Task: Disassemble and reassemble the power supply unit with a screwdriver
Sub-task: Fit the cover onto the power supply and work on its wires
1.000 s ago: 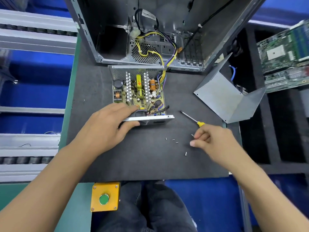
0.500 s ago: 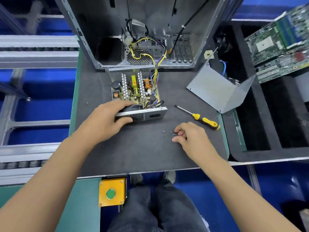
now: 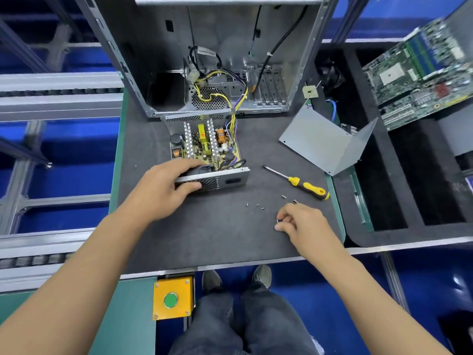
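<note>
The power supply unit [image 3: 204, 147] lies open on the dark mat, its circuit board and heat sinks showing. My left hand [image 3: 163, 190] grips its near left corner, thumb on the grille front. The unit's bent metal cover [image 3: 322, 144] lies apart to the right. A yellow-handled screwdriver [image 3: 307, 187] rests on the mat, untouched. Several small screws [image 3: 257, 205] lie loose in front of the unit. My right hand [image 3: 299, 221] is on the mat below the screwdriver, fingers curled, pinching a small screw [image 3: 277, 221] at its fingertips.
An open computer case [image 3: 217, 55] stands behind the unit, with yellow wires running into it. Motherboards [image 3: 419, 78] lie in the black foam tray at the right. A yellow box with a green button [image 3: 172, 299] sits at the table's front edge. Roller conveyors run along the left.
My right hand moved across the loose screws, left and then back right, and now pinches one. The screwdriver lies uncovered. My left hand stayed on the unit. The camera tilted.
</note>
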A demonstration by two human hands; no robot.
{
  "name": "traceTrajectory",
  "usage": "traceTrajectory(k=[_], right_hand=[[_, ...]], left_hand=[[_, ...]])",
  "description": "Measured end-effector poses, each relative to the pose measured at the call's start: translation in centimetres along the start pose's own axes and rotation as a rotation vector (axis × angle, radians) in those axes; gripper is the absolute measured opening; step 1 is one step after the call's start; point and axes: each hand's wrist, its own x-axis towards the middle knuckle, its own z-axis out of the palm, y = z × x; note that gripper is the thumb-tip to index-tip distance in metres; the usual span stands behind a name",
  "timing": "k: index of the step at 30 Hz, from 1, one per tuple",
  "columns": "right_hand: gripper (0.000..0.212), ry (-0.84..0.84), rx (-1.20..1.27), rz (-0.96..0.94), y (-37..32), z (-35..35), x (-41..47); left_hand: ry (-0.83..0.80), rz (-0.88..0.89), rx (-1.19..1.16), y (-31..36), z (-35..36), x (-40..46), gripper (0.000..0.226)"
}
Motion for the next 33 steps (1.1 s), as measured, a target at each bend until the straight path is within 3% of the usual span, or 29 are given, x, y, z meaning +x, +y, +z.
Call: traceTrajectory(k=[6,12,16,24,27,33], right_hand=[[0.006,0.073,0.056,-0.027,0.5,-0.6,-0.5],[0.015,0.379,0.569,0.143,-0.1,-5.1,0.6],[0.016,0.516,0.639,0.16,-0.1,-8.5,1.7],[0.016,0.478,0.663,0.095,-2.3,-10.1,2.8],[0.018,0.405,0.716,0.021,-5.3,-9.8,3.6],[0.02,0.298,0.667,-0.303,-13.2,-9.2,5.1]], left_hand=[[0.03,-0.018,-0.11,1.5,-1.8,0.9,0.037],[-0.029,-0.181,-0.42,3.3,-4.4,2.4,0.028],[-0.065,-0.257,-0.658,3.6,-5.4,3.0,0.027],[-0.09,-0.335,-0.934,3.6,-6.5,3.9,0.031],[-0.108,-0.324,-0.921,4.2,-5.9,3.8,0.03],[-0.096,-0.299,-0.841,4.6,-5.6,3.8,0.025]])
